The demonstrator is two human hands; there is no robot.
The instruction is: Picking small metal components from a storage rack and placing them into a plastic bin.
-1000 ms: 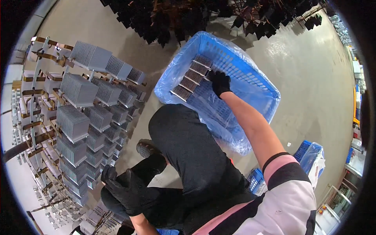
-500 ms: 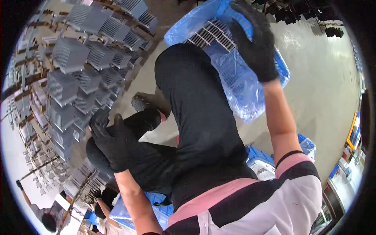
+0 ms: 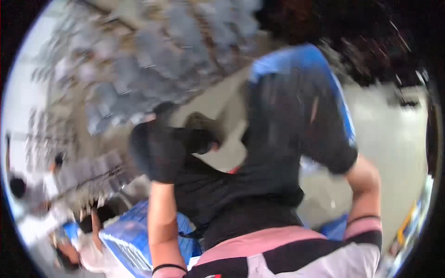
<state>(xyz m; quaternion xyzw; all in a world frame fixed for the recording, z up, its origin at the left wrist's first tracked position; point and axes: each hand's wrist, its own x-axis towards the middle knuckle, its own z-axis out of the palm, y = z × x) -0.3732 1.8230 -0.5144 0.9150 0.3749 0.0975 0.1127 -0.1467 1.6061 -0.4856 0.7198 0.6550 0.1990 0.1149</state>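
Blue plastic basket (image 3: 289,58) lay ahead, partly hidden behind the right hand (image 3: 327,127), the nearer one; its long axis I could not tell. The left hand (image 3: 164,150) was well apart, near grey blocks (image 3: 150,48). Whether either hand held something, blur did not show.

pale grey floor (image 3: 391,148) with a blue crate (image 3: 289,59), partly hidden, and a blurred dark shoe (image 3: 200,121) on it
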